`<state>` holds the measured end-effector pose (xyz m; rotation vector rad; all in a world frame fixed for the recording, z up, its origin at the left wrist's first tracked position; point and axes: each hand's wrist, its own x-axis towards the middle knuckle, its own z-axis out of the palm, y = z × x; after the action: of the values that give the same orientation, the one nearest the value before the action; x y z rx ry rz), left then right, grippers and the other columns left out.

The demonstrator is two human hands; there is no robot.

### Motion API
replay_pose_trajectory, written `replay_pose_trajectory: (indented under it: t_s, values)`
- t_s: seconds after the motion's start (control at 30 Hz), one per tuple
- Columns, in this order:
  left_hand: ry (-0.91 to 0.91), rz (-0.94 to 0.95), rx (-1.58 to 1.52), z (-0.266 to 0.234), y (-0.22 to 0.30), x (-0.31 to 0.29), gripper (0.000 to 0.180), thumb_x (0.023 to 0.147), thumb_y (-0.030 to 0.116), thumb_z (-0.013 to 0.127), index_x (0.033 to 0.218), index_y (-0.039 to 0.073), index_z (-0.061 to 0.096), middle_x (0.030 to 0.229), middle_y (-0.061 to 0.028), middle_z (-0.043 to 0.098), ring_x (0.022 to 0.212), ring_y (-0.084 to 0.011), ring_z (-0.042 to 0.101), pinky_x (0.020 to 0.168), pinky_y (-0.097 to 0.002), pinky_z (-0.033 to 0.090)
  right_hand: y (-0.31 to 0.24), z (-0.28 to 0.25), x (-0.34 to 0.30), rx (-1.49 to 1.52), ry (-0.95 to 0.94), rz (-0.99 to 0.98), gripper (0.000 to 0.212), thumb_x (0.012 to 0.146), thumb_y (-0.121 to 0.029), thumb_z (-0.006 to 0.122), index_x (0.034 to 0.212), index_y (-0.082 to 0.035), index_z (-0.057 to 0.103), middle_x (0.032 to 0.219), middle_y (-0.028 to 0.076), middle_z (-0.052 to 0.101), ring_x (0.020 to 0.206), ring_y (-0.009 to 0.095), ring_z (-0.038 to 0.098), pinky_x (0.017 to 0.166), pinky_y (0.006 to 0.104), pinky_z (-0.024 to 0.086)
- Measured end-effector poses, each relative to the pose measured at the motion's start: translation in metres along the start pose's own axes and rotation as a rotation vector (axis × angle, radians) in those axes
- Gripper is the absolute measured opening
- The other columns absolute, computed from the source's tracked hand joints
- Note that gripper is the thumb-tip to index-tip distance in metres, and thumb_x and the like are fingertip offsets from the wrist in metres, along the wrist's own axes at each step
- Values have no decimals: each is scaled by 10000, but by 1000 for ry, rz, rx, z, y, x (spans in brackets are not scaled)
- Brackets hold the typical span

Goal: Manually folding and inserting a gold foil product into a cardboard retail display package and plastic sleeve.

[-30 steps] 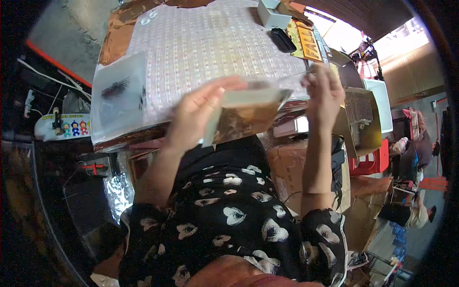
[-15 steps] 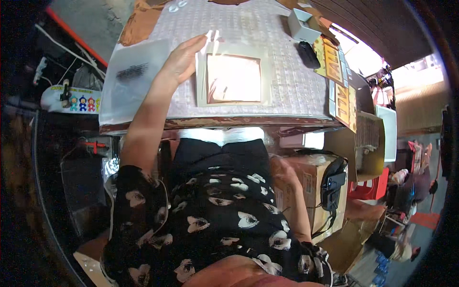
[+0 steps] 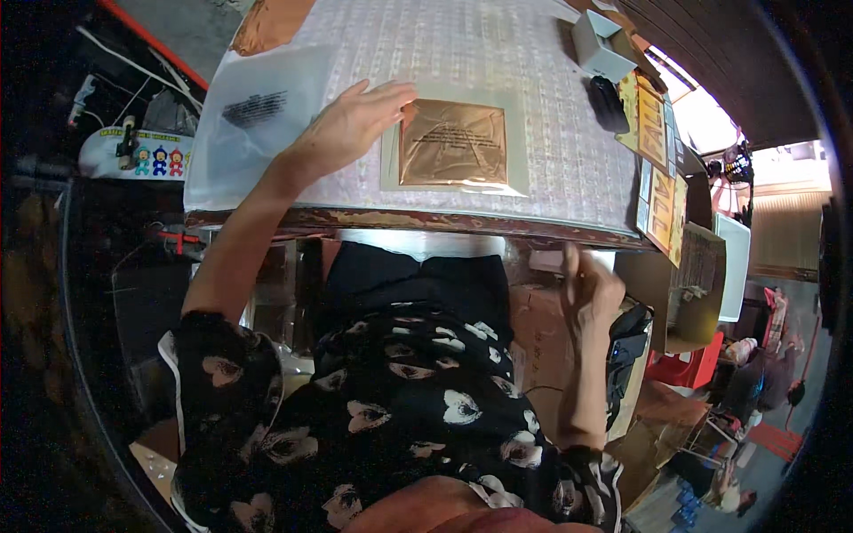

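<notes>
A flat, shiny copper-coloured packet (image 3: 453, 160) with dark print lies on the table near its front edge. Around it shows a wider pale, see-through border, perhaps a clear bag. My left hand (image 3: 360, 124) reaches over from the left with fingers stretched out, its fingertips at the packet's upper left corner. Off the table's front edge, to the right, my right hand (image 3: 593, 293) is raised with its fingers curled in. Whether anything small is between those fingers is hidden. Left of the packet lies a frosted clear plastic bag (image 3: 213, 164) with a dark printed patch.
The table (image 3: 551, 178) has a pale patterned cover and a worn brown front edge. At its right side are a white open box (image 3: 604, 53), a black object (image 3: 608, 105) and yellow printed cards (image 3: 662, 209). Cardboard boxes (image 3: 542, 346) stand below, near my right arm.
My left hand has turned flatter, fingers now pointing right over the packet's corner. The glare on the packet has gone. My right hand has risen from beside my lap toward the table edge.
</notes>
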<state>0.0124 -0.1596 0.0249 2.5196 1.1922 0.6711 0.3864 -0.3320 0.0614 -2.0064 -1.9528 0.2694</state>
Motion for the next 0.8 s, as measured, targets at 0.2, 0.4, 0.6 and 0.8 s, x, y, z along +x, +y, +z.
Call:
replay_pose_trajectory:
  t_s: [0.2, 0.4, 0.6, 0.8]
  values:
    - [-67, -8, 105, 15, 5, 13, 503, 1065, 307, 510, 1509, 74, 468, 1575, -129, 454, 1487, -271, 386, 1233, -537, 228, -58, 48, 135, -7, 6, -697, 733, 1046, -393, 534, 1622, -63, 226, 1677, 182, 239, 1562, 344, 200, 1273, 515, 84]
    - [-36, 22, 185, 23, -5, 8, 535, 1053, 380, 513, 1495, 79, 491, 1574, -117, 458, 1491, -252, 382, 1241, -547, 210, -38, 94, 171, -100, -77, -623, 796, 1049, -557, 422, 1591, 1, 256, 1657, 224, 259, 1555, 361, 209, 1248, 569, 139]
    - [-123, -23, 111, 5, -12, 18, 445, 1056, 313, 523, 1446, 102, 557, 1567, -99, 478, 1445, -236, 448, 1205, -526, 278, -28, 82, 189, 73, -99, -549, 494, 1073, -324, 497, 1490, -58, 508, 1575, 215, 428, 1487, 313, 386, 1227, 483, 261]
    - [-58, -3, -14, 10, -43, 55, 360, 936, 189, 705, 1269, 58, 663, 1359, -141, 604, 1272, -278, 566, 1042, -420, 456, -25, 79, 234, 181, -1, -500, 358, 882, -88, 751, 1231, -24, 705, 1224, 202, 657, 1175, 347, 609, 1024, 413, 488]
